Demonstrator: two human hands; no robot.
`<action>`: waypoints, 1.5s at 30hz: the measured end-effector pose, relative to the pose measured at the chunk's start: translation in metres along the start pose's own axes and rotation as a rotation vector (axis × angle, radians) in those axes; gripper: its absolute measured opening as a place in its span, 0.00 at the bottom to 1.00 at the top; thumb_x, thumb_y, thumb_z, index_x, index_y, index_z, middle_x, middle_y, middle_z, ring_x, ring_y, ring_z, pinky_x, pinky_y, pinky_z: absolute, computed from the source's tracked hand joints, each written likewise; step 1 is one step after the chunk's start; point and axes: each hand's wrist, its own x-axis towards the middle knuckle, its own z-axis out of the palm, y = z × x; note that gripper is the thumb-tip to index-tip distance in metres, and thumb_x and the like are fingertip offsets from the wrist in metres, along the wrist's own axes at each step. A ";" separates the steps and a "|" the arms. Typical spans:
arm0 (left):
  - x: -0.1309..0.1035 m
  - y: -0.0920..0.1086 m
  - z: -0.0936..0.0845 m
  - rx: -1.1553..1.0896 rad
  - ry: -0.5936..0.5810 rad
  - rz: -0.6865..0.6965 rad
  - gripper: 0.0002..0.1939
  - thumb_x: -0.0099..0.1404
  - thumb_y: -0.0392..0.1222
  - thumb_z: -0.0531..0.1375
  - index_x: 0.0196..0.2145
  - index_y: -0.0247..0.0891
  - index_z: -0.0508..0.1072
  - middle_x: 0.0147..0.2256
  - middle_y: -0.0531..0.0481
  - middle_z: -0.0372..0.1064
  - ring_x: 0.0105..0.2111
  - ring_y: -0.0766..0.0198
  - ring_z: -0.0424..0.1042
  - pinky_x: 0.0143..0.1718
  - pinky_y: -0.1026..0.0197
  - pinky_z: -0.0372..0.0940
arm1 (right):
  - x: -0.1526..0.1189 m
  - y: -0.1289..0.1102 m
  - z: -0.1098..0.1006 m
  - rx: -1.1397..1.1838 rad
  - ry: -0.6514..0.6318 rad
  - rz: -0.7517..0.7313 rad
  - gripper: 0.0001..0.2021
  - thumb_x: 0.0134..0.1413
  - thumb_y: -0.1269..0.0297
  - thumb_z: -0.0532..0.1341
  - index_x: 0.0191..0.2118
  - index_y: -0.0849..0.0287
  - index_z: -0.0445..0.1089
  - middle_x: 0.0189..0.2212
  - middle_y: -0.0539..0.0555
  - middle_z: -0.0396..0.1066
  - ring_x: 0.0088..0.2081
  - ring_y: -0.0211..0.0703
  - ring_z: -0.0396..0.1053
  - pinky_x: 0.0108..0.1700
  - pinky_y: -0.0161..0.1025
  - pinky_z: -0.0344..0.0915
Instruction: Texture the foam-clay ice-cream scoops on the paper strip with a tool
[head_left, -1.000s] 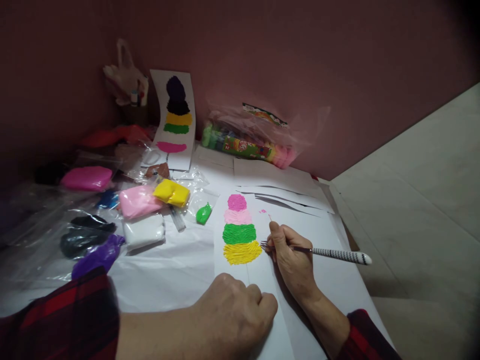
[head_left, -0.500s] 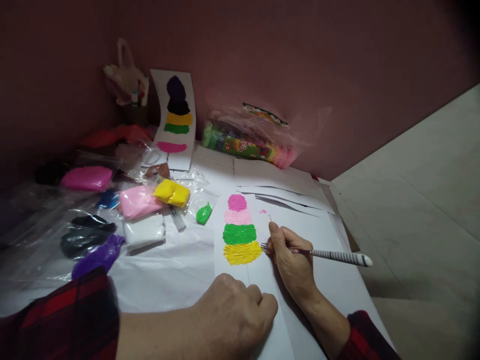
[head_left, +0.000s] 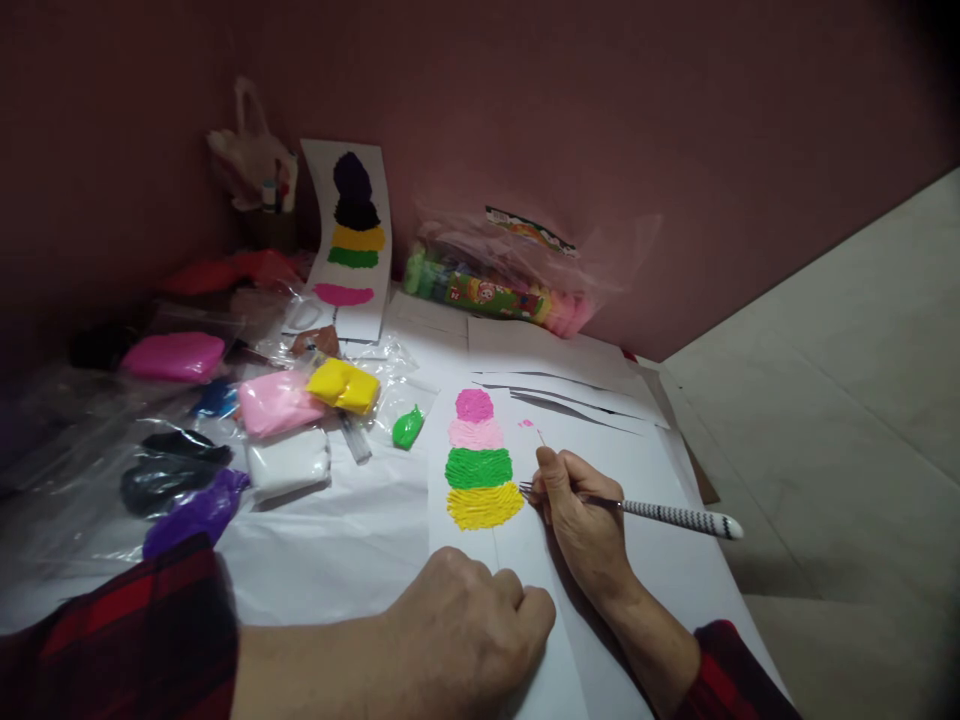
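Observation:
My right hand (head_left: 589, 520) pinches a fork (head_left: 675, 518) with a zigzag-patterned handle. The fork's tines point left, at the right edge of the yellow clay band (head_left: 484, 507). A thin stick (head_left: 541, 438) also pokes up by my right thumb. Above the yellow lie a ridged green clay band (head_left: 478, 467), a light pink band (head_left: 477, 433) and a darker pink round piece (head_left: 475, 404), all on white paper (head_left: 517, 575). Closed in a fist, my left hand (head_left: 480, 625) rests on that paper below the clay; its fingertips are hidden underneath.
Bagged clay lies to the left: yellow (head_left: 343, 386), pink (head_left: 279, 403), white (head_left: 289, 463) and purple (head_left: 196, 515). A card with coloured bands (head_left: 352, 240) leans on the wall. Behind the paper sheets (head_left: 555, 350) sits a bag of clay sticks (head_left: 495, 290).
The fork has tilted slightly: its tines are a little higher and its handle end a little lower. My left hand has stayed in place.

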 end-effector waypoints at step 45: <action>0.001 0.001 -0.004 -0.007 -0.027 -0.005 0.06 0.55 0.33 0.58 0.30 0.38 0.62 0.23 0.52 0.68 0.16 0.58 0.68 0.12 0.58 0.62 | 0.001 0.003 0.000 -0.022 -0.049 -0.030 0.23 0.61 0.51 0.59 0.19 0.59 0.60 0.17 0.45 0.53 0.21 0.34 0.52 0.23 0.33 0.54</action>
